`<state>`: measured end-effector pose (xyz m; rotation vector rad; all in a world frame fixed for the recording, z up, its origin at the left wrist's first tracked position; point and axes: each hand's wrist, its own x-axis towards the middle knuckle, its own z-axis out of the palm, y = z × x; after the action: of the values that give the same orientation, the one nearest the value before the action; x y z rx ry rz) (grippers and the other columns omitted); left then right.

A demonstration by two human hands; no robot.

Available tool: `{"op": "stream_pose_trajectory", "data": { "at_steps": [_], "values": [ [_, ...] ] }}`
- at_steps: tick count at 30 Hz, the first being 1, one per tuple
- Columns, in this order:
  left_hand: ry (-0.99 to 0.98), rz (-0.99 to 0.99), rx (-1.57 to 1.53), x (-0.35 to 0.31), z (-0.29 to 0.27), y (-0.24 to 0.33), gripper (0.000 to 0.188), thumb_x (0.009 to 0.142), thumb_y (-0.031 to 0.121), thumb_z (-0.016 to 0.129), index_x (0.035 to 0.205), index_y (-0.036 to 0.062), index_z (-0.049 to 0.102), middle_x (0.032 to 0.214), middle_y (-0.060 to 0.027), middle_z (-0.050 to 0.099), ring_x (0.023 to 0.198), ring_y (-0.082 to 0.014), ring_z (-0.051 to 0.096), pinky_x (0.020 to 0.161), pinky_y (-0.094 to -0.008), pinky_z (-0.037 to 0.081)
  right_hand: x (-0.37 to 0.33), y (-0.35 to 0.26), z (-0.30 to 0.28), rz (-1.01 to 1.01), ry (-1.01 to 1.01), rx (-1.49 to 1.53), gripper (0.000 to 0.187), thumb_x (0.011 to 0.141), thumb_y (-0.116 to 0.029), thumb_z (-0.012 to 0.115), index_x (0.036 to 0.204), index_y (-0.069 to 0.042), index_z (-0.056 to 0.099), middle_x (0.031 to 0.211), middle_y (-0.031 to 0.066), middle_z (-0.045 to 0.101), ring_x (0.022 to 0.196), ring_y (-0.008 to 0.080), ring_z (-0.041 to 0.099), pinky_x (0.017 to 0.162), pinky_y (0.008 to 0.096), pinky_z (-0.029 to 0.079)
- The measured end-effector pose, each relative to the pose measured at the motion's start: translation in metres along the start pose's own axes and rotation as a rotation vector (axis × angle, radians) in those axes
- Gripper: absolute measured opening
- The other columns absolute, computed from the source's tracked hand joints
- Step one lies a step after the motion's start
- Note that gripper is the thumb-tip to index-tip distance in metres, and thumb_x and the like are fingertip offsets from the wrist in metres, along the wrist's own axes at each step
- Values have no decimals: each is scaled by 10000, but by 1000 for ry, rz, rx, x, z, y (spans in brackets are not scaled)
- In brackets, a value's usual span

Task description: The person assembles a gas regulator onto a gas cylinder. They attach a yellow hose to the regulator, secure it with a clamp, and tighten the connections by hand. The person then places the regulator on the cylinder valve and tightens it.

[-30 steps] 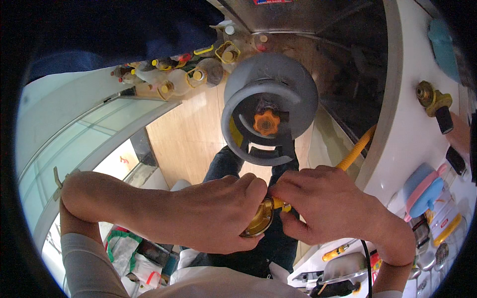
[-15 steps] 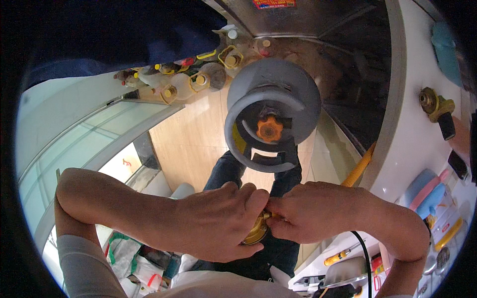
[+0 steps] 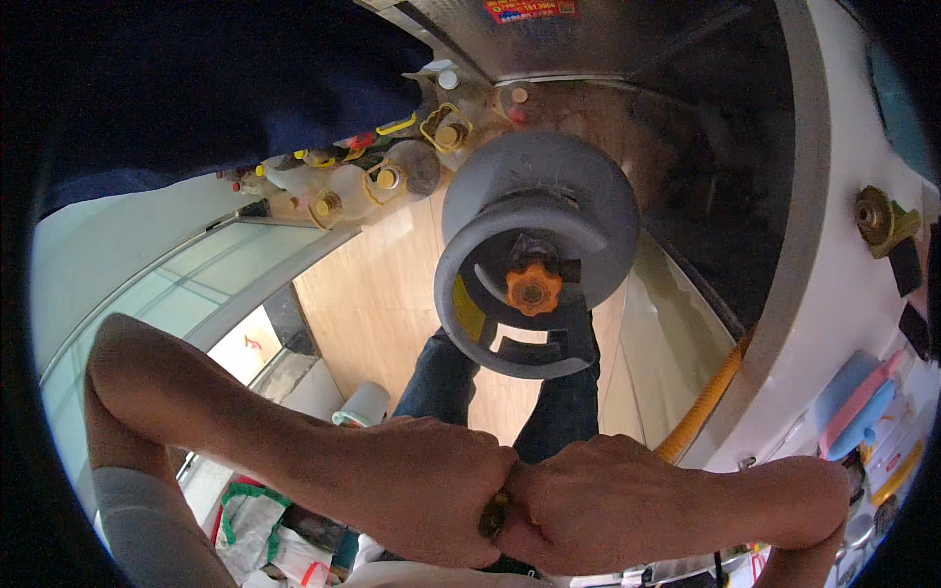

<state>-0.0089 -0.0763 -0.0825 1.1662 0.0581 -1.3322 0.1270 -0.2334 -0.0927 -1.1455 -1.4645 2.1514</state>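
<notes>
Both my hands meet low in the middle of the head view, knuckles up. Closed around a brass gas regulator (image 3: 497,512) is my left hand (image 3: 421,490); only a small part of the brass shows between the hands. My right hand (image 3: 608,505) is closed too, its fingers pressed against the regulator's end. A yellow hose (image 3: 708,392) comes down from the right and disappears under this hand, its end hidden. Beyond the hands, a grey gas cylinder (image 3: 537,176) stands upright between my legs, its orange valve knob (image 3: 533,288) inside the collar.
On the white counter (image 3: 833,284) at right lie another brass regulator (image 3: 882,220) and blue and pink items (image 3: 858,407). Several plastic bottles (image 3: 387,178) line the far wall. A pale bin (image 3: 363,404) stands beyond my left forearm, and bags (image 3: 253,514) lie at lower left.
Both hands have moved lower in the view, closer to my body, and have turned so that less of the regulator shows. The cylinder appears slightly lower in the picture.
</notes>
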Motion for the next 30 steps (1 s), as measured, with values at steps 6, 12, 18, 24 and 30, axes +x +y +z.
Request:
{"op": "stream_pose_trajectory", "data": {
  "at_steps": [6,12,18,24,30],
  "values": [
    [-117,3,-48,-26,-24,16,489,933,407,693,1132,-37,644,903,-178,741,813,-274,732,767,-384,596,5,-18,-7,-38,199,-47,328,937,-328,619,832,-37,730,694,182,705,589,320,711,476,452,547],
    [-195,-30,-37,-40,-38,34,543,917,390,722,1222,-39,590,950,-165,720,831,-261,711,770,-372,589,-16,-47,-22,67,330,-217,296,869,-394,699,809,-107,737,639,109,697,540,291,706,476,420,564],
    [-238,-72,-4,-42,-37,46,622,901,374,752,1312,-41,537,996,-153,699,850,-248,690,774,-359,581,-24,-56,-21,-29,268,-208,290,822,-369,719,810,-79,717,637,98,686,539,285,697,474,421,564],
    [-259,-120,58,-41,-38,61,718,885,357,781,1402,-43,483,1042,-141,678,869,-235,669,778,-346,573,-28,-48,-12,-34,302,-170,333,816,-364,726,823,-31,705,621,107,668,525,288,686,470,416,561],
    [2,-49,86,-39,-25,41,635,855,382,786,1300,-7,553,1017,-175,678,905,-315,687,803,-402,577,-19,-36,-10,-86,451,-275,334,876,-401,698,798,-78,670,570,73,628,463,237,641,428,387,523]
  ]
}}
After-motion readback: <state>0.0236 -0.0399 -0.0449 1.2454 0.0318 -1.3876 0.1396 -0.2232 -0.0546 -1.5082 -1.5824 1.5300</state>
